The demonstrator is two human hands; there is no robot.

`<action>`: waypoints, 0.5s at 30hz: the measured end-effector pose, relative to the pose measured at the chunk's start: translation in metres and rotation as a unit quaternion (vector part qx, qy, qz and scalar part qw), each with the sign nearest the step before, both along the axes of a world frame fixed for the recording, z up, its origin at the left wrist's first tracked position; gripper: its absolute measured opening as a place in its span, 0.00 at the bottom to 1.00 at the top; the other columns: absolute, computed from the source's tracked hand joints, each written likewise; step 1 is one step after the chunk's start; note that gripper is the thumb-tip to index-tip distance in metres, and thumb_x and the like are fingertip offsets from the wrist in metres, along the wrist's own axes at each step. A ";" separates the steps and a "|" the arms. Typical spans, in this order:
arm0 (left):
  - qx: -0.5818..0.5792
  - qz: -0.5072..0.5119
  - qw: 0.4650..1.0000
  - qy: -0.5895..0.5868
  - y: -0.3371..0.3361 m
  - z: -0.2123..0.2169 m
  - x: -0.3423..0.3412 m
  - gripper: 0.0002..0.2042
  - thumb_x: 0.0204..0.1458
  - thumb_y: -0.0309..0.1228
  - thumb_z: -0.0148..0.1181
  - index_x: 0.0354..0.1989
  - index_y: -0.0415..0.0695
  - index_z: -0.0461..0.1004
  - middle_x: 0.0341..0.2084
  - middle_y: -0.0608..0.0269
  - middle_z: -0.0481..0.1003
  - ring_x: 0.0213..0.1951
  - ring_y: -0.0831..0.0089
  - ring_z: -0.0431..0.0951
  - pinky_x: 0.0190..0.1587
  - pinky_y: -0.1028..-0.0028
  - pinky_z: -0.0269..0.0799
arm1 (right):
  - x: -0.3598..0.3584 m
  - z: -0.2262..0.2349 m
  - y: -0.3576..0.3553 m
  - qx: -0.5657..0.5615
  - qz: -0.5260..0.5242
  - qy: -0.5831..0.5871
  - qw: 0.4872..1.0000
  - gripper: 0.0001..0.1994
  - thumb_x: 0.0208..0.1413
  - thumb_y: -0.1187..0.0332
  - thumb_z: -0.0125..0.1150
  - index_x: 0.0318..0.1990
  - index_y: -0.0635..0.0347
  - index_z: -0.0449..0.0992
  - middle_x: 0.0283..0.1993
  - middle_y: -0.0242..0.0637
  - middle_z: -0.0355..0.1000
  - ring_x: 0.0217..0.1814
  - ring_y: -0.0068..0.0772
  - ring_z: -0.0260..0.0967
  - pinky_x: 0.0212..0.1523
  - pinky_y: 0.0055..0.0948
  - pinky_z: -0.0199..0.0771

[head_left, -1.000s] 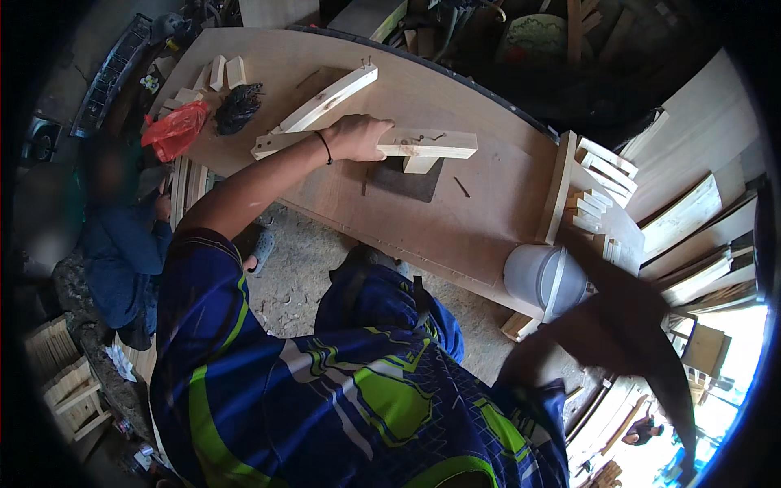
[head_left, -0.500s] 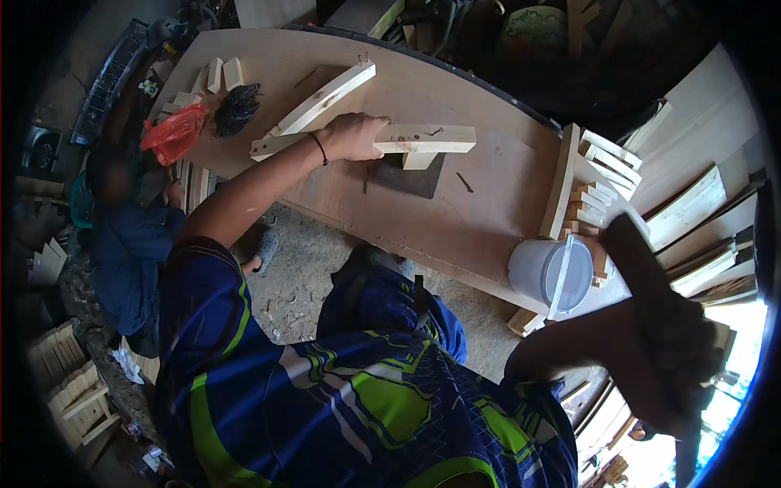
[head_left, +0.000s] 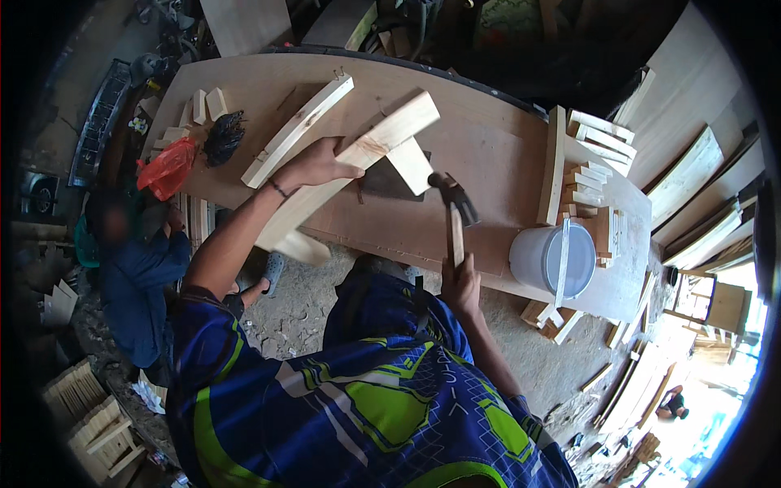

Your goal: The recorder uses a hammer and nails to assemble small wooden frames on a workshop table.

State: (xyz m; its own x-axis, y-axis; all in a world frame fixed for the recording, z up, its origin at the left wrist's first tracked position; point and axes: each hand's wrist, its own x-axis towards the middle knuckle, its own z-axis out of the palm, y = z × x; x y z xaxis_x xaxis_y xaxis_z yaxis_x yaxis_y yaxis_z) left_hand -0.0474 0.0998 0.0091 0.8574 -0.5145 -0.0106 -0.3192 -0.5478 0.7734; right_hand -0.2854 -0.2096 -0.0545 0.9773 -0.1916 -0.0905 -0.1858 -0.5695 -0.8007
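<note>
My left hand (head_left: 319, 165) is closed round a pale wooden beam (head_left: 390, 130), which slants across the workbench. Short crosspieces stick out from the beam's side, one (head_left: 410, 167) near its far end and a blurred one (head_left: 303, 247) near its close end. In my right hand (head_left: 461, 286) is a claw hammer (head_left: 457, 210), gripped by its wooden handle. The hammer's head is beside the far crosspiece; whether they touch I cannot tell. A dark flat plate (head_left: 392, 184) lies under that end. Left of the beam rests another wooden beam (head_left: 298, 130) with nails standing in its far end.
A white bucket (head_left: 533, 259) with a strip across its rim stands at the workbench's (head_left: 496, 154) right, near stacked wood pieces (head_left: 587, 184). Red (head_left: 167, 169) and black plastic bags (head_left: 224, 138) lie at the left. A person (head_left: 134, 272) sits beyond the bench's left end.
My left hand has turned the beam, raising its crosspiece side toward the right. My right hand has swung the hammer in from the far right to the crosspiece.
</note>
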 end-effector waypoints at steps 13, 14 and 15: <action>-0.071 -0.008 0.985 0.157 -0.004 0.040 -0.029 0.29 0.47 0.39 0.74 0.54 0.34 0.75 0.49 0.52 0.78 0.51 0.67 0.76 0.58 0.69 0.69 | 0.035 0.009 0.003 0.012 -0.008 -0.135 0.991 0.11 0.61 0.68 0.61 0.40 0.63 0.65 0.24 0.55 0.72 0.28 0.64 0.74 0.25 0.49 0.72; -0.075 -0.010 0.984 0.164 -0.005 0.042 -0.031 0.29 0.48 0.39 0.74 0.55 0.34 0.75 0.49 0.53 0.78 0.51 0.67 0.76 0.58 0.69 0.69 | 0.036 0.011 0.003 0.013 -0.009 -0.134 0.991 0.11 0.61 0.68 0.61 0.40 0.63 0.65 0.24 0.55 0.72 0.28 0.64 0.74 0.25 0.49 0.72; -0.080 -0.012 0.982 0.170 -0.006 0.043 -0.033 0.29 0.48 0.39 0.74 0.55 0.34 0.75 0.48 0.53 0.79 0.51 0.67 0.76 0.58 0.69 0.69 | 0.040 0.015 0.002 -0.003 0.013 -0.099 0.995 0.11 0.61 0.68 0.61 0.41 0.63 0.65 0.25 0.56 0.72 0.28 0.64 0.74 0.25 0.49 0.72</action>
State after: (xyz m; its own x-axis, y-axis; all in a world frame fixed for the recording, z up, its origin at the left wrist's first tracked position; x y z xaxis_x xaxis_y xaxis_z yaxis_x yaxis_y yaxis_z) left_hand -0.0802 0.0941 0.0523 0.8058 -0.5531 -0.2116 -0.0391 -0.4062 0.9130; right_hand -0.2452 -0.2075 -0.0396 0.9804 -0.1660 0.1063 -0.0092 -0.5771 -0.8166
